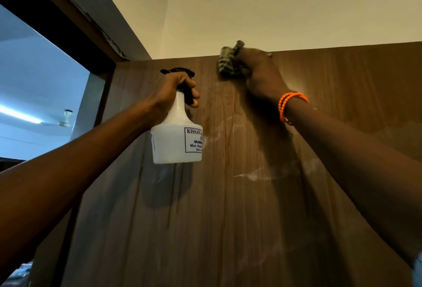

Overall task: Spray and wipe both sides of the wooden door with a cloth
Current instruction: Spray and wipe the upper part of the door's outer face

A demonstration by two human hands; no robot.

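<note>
The brown wooden door [228, 206] fills the lower view, its face streaked with wet spray marks. My left hand [172, 90] grips the neck and black trigger of a white spray bottle [177, 140], held just in front of the door's upper left part. My right hand [260, 74] holds a striped cloth [228, 62] bunched against the door just below its top edge; the hand is blurred. An orange bead bracelet [288, 104] circles my right wrist.
The dark door frame [75, 26] runs diagonally at the upper left, with an opening to another room where a ceiling fan [65, 118] and a tube light show. A cream wall [274, 8] rises behind the door's top.
</note>
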